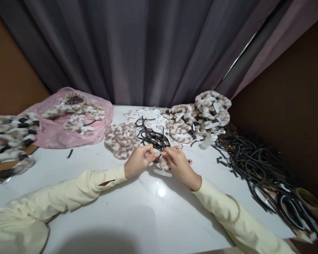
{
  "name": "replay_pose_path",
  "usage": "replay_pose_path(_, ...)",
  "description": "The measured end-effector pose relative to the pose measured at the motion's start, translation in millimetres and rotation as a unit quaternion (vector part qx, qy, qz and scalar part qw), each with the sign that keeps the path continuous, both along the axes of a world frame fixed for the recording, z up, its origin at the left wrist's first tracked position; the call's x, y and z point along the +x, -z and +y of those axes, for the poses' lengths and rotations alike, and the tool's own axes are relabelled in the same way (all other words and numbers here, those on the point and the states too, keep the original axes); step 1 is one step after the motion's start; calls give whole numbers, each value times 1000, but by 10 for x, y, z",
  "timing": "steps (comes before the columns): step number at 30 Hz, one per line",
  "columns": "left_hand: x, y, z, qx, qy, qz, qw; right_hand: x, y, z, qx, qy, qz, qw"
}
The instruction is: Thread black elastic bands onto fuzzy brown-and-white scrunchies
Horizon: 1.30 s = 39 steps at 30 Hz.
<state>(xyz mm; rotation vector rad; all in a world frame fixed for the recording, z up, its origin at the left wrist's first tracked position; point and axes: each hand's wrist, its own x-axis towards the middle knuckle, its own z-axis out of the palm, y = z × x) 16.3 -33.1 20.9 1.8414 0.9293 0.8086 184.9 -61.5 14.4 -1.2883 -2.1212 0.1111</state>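
My left hand and my right hand meet over the middle of the table, thumbs and fingers pinched. Whatever lies between the fingertips is too small to make out. Just under them is a furry brown-and-white piece, partly hidden by my right hand, with a white tag in front of it. Beyond the fingers lies a tangle of black cords. Close to the left hand's far side sits a heap of furry spotted pieces.
A pink plastic bag holds furry bands at the left, beside more furry bands. Tagged furry bands are piled at back right, near a small clear bottle. Black tubing covers the right edge. Small pieces lie scattered behind.
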Motion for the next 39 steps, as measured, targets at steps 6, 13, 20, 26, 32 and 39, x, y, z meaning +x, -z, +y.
replay_pose_path(6,1,-11,-87,-54,29,-45,997,36,13,50,-54,-34,33,997)
replay_pose_path(13,63,172,-19,-164,40,-78,983,47,228,181,-79,-9,-30,996)
replay_pose_path(20,124,277,37,-215,-59,-141,965,18,82,72,60,65,96,991)
replay_pose_path(26,99,244,113,-313,-104,-265,906,-140,70,-187,1,-16,99,995)
replay_pose_path(32,56,-37,127,-423,-69,-320,845,-176,160,-212,-14,39,-19,999)
replay_pose_path(39,46,-192,35,-440,1,-314,841,-225,109,-154,-127,41,105,985)
